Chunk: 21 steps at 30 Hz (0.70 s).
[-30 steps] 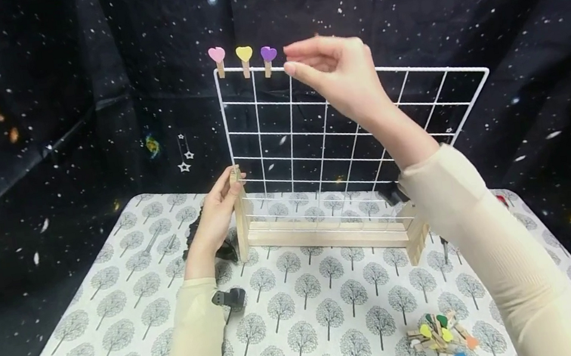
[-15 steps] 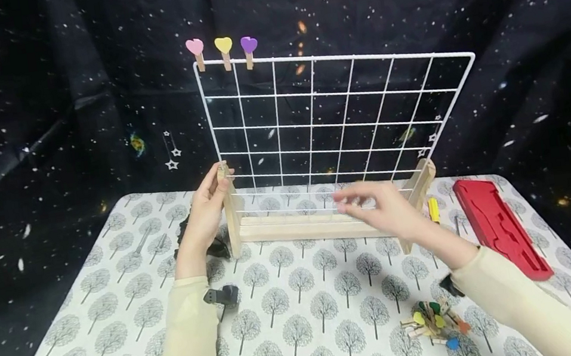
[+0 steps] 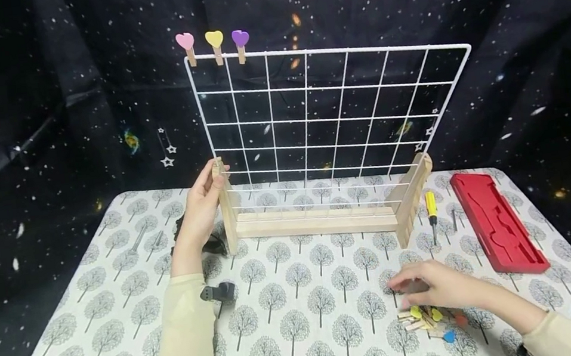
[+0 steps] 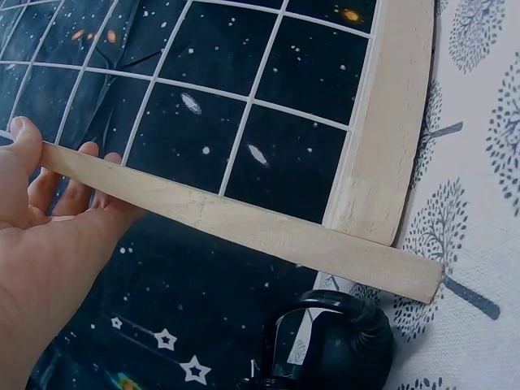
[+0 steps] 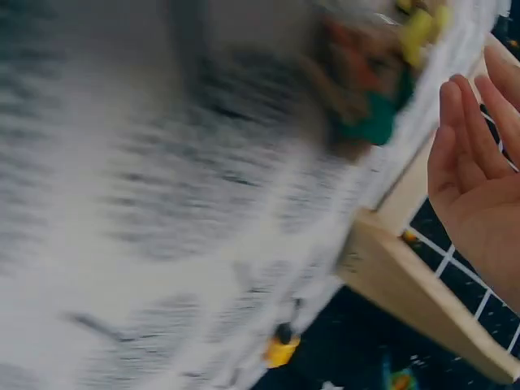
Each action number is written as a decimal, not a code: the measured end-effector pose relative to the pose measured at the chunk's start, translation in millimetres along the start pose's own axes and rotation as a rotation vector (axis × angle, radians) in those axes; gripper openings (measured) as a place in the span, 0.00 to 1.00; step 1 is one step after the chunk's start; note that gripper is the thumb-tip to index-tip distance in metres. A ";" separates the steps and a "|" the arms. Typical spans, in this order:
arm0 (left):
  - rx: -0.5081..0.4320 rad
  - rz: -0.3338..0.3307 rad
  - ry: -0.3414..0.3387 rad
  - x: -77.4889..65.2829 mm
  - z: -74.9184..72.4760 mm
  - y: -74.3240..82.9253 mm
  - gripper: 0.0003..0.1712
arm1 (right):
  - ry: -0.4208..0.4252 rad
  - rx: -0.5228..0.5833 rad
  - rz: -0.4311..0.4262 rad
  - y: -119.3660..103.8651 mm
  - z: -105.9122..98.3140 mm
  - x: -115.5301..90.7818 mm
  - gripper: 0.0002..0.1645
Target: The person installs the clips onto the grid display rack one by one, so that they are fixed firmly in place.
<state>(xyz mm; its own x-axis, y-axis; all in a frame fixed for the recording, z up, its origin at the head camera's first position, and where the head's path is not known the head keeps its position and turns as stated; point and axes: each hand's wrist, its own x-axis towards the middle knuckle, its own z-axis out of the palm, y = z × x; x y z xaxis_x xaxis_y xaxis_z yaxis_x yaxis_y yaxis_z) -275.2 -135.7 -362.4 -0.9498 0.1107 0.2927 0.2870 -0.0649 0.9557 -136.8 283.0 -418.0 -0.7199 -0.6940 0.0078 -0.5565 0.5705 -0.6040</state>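
My left hand (image 3: 198, 213) grips the top of the left upright of a wooden stand (image 3: 228, 221); the left wrist view shows thumb and fingers around the wooden bar (image 4: 203, 207). In this stand a white wire grid (image 3: 306, 85) leans back. Along its top wire, near the left corner, sit a pink heart clothespin (image 3: 185, 42), a yellow one (image 3: 215, 39) and a purple one (image 3: 240, 38). My right hand (image 3: 435, 284) hovers just over a pile of heart clothespins (image 3: 418, 323), fingers loosely bent with nothing between them. It hides part of the pile.
A red tool case (image 3: 500, 228) lies at the right of the tree-patterned table (image 3: 290, 297). Beside it are a yellow-handled screwdriver (image 3: 432, 210) and a small metal piece. Something black (image 4: 349, 341) stands behind the left upright. A starry dark cloth hangs behind.
My right hand has come down from the grid's top wire, beside the purple clothespin, to the pile at the lower right. The left hand keeps its grip, and the head view has shifted slightly.
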 end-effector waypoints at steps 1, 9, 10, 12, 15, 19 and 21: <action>0.009 -0.006 0.001 0.4 -0.3 -1.0 0.28 | -0.005 -0.005 0.020 1.2 2.2 -5.8 0.19; 0.022 -0.017 0.005 0.3 -1.8 -5.3 0.28 | 0.065 -0.165 -0.039 4.4 16.2 -29.1 0.12; 0.021 -0.016 0.004 -0.5 -1.3 -4.0 0.28 | 0.085 -0.194 -0.055 4.6 17.2 -30.0 0.11; 0.020 -0.017 0.006 -2.3 0.2 -0.5 0.28 | 0.111 -0.214 -0.075 4.9 18.7 -30.8 0.09; 0.024 -0.018 0.006 -4.7 2.0 4.4 0.28 | 0.130 -0.221 -0.091 4.8 19.5 -31.4 0.08; 0.031 -0.008 0.003 -4.2 2.6 5.5 0.28 | 0.134 -0.199 -0.095 4.9 18.7 -30.8 0.09; 0.037 -0.004 0.000 -3.7 2.5 5.5 0.27 | 0.134 -0.187 -0.090 4.8 18.1 -30.3 0.08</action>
<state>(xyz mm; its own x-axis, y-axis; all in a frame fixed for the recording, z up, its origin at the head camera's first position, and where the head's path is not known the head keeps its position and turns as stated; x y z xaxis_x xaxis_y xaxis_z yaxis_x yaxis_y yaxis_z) -269.8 -133.9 -358.2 -0.9510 0.1106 0.2886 0.2873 -0.0279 0.9574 -110.1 298.8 -435.6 -0.7058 -0.6882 0.1682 -0.6789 0.5893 -0.4379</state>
